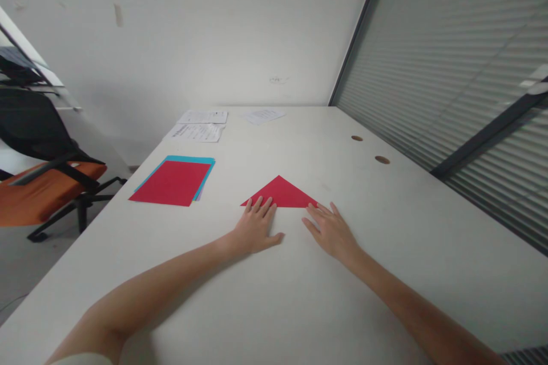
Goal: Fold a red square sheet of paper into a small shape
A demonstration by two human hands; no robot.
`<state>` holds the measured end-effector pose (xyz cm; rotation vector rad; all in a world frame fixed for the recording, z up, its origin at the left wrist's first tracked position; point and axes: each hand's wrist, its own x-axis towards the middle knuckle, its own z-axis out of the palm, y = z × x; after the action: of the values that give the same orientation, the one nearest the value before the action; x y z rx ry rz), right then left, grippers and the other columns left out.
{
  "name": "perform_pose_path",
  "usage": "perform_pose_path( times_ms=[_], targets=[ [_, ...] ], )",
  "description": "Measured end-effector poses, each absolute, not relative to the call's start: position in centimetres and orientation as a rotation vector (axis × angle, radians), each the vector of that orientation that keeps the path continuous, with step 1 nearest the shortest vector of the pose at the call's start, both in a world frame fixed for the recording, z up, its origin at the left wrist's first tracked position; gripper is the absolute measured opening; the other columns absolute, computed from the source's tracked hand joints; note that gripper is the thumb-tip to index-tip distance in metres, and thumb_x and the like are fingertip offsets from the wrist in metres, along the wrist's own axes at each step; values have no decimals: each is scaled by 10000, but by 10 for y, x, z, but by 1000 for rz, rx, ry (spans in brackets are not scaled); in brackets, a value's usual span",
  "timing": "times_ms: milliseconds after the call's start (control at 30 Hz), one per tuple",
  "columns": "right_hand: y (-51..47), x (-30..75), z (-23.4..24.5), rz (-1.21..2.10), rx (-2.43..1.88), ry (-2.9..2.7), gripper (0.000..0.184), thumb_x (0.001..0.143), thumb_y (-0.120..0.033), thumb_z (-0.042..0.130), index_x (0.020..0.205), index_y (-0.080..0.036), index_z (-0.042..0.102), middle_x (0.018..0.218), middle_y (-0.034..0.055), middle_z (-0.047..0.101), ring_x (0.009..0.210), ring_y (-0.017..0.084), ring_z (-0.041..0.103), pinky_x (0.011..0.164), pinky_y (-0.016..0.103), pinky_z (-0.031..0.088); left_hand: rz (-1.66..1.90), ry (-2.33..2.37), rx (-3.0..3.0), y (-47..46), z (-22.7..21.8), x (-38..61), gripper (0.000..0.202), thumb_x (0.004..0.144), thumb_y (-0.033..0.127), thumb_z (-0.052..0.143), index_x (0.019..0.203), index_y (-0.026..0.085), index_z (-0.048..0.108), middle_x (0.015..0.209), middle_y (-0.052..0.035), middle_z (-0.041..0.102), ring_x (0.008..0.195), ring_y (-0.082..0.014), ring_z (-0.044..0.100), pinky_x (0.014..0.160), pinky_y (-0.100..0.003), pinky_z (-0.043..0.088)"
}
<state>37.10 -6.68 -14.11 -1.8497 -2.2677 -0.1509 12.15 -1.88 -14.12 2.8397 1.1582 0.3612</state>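
The red paper triangle lies flat on the white table. The left hand and the right hand grip nothing, fingers spread at its near edge. Even pressure along this edge should serve well; how sharp it is, I cannot tell.

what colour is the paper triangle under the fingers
The paper triangle is plain red, best seen in the head view.

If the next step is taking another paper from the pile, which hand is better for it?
Probably the left hand: the pile lies off to that side, nearer to it. The right hand is farther away, at the right corner of the red triangle.
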Motion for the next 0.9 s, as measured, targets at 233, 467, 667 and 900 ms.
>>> perform_pose_path(
  times_ms=[233,467,667,900],
  targets=[
    [-76,407,-148,-80,-1822,-2233,606,988,-526,290,1279,-123,638,1290,170,656,1260,276,580,1151,516,340,308,1149,2825,-17,-140,119,839,880,670,427,1495,103,364,1574,-179,322,1445,-418,288,1165,-596,225],
    [-65,387,-126,-293,-1773,-2157,594,990,-512,315,1291,-112,636,1393,168,576,1370,347,449,1148,572,311,317,1152,2829,-19,-139,120,822,883,660,438,1480,97,393,1558,-188,349,1429,-438,306,1145,-617,247],
    [-49,319,-121,-47,-1482,-2413,629,994,-517,340,1372,-56,541,1375,187,589,1314,304,523,1134,503,377,357,1164,2829,-19,-141,123,795,876,622,476,1478,107,406,1545,-184,373,1418,-433,334,1140,-622,261],
    [-47,311,-132,-28,-1546,-2399,711,980,-571,318,1334,-3,560,1314,247,614,1259,316,577,1122,499,399,340,1158,2825,-19,-141,123,790,879,604,470,1481,96,399,1546,-182,371,1419,-430,335,1146,-624,247]
  ],
)
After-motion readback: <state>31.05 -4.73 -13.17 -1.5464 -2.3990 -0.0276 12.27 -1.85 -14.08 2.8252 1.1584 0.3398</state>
